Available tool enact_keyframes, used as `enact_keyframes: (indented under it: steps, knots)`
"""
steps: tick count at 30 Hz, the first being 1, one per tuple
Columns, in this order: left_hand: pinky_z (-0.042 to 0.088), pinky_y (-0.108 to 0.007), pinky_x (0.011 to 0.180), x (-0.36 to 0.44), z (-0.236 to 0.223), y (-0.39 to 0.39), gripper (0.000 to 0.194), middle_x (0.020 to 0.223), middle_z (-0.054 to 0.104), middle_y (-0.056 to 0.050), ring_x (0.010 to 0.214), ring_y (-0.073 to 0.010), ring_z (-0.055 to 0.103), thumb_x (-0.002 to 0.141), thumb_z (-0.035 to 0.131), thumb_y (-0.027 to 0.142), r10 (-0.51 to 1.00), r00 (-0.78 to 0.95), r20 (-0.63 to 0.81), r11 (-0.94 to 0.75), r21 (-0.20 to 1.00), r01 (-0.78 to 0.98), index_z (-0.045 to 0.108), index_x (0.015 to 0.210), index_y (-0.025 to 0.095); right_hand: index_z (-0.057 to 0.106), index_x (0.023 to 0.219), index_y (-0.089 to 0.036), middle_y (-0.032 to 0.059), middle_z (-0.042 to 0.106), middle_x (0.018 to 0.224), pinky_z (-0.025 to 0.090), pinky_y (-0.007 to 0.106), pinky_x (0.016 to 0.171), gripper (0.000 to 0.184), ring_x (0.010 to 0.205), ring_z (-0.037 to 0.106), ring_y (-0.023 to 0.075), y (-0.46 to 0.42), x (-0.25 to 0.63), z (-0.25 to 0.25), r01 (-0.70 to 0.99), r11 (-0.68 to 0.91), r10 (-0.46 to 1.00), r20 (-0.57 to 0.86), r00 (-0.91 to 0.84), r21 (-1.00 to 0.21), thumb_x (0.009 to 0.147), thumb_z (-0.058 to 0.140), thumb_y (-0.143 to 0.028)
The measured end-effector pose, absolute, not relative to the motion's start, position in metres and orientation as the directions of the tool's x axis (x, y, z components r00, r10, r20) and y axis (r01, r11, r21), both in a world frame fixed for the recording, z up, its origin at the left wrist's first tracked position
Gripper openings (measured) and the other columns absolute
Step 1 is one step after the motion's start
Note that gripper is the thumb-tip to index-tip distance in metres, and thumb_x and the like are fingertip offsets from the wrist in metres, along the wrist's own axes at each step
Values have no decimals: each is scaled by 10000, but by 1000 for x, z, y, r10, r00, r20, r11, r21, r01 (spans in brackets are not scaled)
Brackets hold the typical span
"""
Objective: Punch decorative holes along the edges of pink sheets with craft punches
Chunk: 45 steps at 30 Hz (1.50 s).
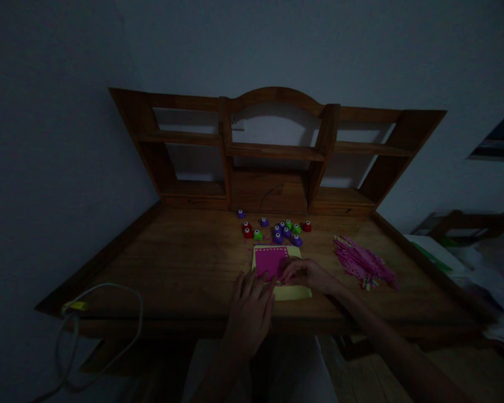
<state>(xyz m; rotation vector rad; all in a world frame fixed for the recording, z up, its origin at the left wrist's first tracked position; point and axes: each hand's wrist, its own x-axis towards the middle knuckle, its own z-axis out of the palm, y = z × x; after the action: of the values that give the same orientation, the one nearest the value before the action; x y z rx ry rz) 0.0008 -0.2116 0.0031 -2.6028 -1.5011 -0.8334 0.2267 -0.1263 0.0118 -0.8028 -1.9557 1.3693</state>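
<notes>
Brown wooden desk (185,257) below, we'd edge-hold the likely flimsy magenta paper sheet (267,261); left grip (249,309) spread, right grip (304,272) unclear.

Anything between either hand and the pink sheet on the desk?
Nothing visible. The left hand lies at its near edge, the right hand's fingers at its near right part. The yellow paper is under it; the small colored punch-like pieces sit beyond it, the pink strips off right.

the only view looks forward and steeply down from the wearer's head, near the desk (185,268).
</notes>
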Motion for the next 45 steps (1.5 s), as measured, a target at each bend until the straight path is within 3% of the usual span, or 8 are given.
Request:
enact_keyframes:
  steps: [7, 11, 19, 29, 36, 40, 45]
  knots:
    - [240, -561, 1150, 1, 3, -212, 315, 1336, 565, -45, 1346, -267, 380, 958, 423, 231, 786, 395, 475, -543, 225, 809, 611, 1211, 243, 686, 1071, -203, 70, 669, 1100, 462, 397, 979, 379, 1060, 613, 220, -128, 230, 18, 150, 334, 785, 186, -591, -931, 733, 792, -338]
    - [234, -561, 1152, 1, 3, -211, 291, 1307, 584, -44, 1344, -271, 381, 959, 424, 242, 797, 389, 461, -529, 223, 819, 639, 1155, 242, 695, 1021, -189, 69, 669, 1042, 497, 370, 910, 285, 984, 629, 205, -127, 230, 13, 149, 340, 787, 195, -585, -928, 779, 753, -328]
    - [226, -571, 1152, 1, 2, -211, 355, 1374, 541, -16, 1353, -270, 362, 960, 429, 250, 800, 396, 450, -534, 235, 812, 558, 1291, 271, 707, 956, -172, 57, 687, 919, 530, 341, 831, 244, 862, 659, 184, -127, 230, 10, 151, 307, 785, 160, -598, -940, 806, 722, -364]
    - [232, -558, 1152, 1, 4, -212, 332, 1363, 547, -7, 1348, -262, 366, 962, 419, 245, 799, 394, 454, -533, 231, 814, 588, 1246, 279, 731, 910, -192, 57, 710, 930, 528, 366, 854, 226, 890, 672, 203, -125, 243, 16, 201, 269, 749, 73, -659, -942, 787, 735, -381]
    - [261, -534, 1137, 0, 4, -212, 406, 1368, 546, -24, 1339, -260, 383, 963, 424, 266, 801, 402, 443, -532, 218, 819, 504, 1361, 291, 688, 1081, -226, 67, 657, 1160, 442, 417, 1009, 359, 1115, 592, 230, -129, 246, 20, 181, 319, 784, 151, -602, -930, 754, 770, -348]
    - [251, -541, 1140, 0, 2, -211, 409, 1375, 541, -14, 1336, -266, 384, 963, 421, 264, 805, 404, 434, -529, 220, 819, 504, 1363, 296, 715, 948, -196, 67, 685, 1040, 490, 376, 931, 229, 1000, 636, 210, -128, 245, 13, 166, 331, 786, 174, -593, -929, 789, 736, -358]
    - [260, -541, 1135, 0, 2, -211, 415, 1370, 545, -16, 1316, -261, 404, 961, 428, 270, 794, 409, 451, -537, 205, 818, 493, 1370, 301, 720, 923, -203, 53, 695, 979, 533, 358, 842, 239, 904, 662, 193, -127, 248, 7, 172, 273, 798, 123, -590, -947, 772, 746, -386]
